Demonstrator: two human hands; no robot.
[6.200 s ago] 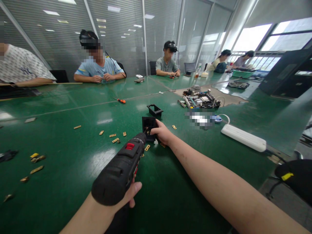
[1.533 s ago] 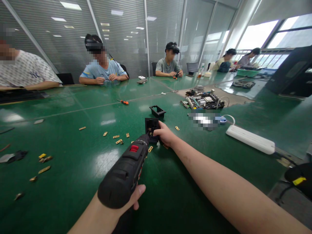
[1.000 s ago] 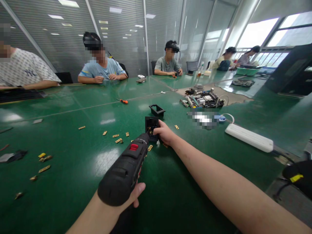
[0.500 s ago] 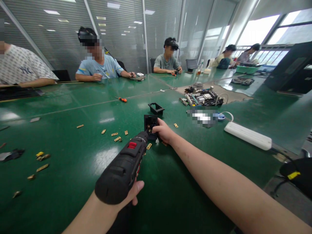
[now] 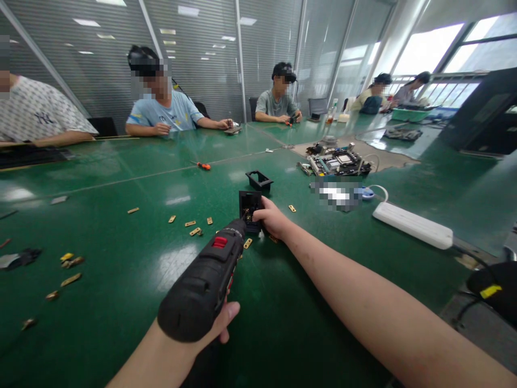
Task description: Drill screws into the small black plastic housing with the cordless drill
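My left hand (image 5: 226, 318) is wrapped round the grip of a black cordless drill (image 5: 197, 280) with a red switch on top. The drill's nose points away from me into a small black plastic housing (image 5: 250, 203), where brass-coloured parts show. Whether the bit touches a screw I cannot make out. My right hand (image 5: 271, 215) grips the housing by its right side, just above the table. Behind it lies a black plastic frame (image 5: 259, 181). Below the housing is a brass strip (image 5: 247, 243) with holes, and more brass strips (image 5: 190, 223) are scattered to the left.
A green table (image 5: 121, 253) spreads around me. On it lie an orange screwdriver (image 5: 203, 166), a circuit board (image 5: 339, 160), a white power strip (image 5: 412, 225) and loose brass bits (image 5: 71, 279) at left. Several people sit along the far side; a black case (image 5: 480, 113) stands at right.
The drill and housing stay almost where they were, with both hands holding on. Across the table, a co-worker's hand has shifted slightly to the right.
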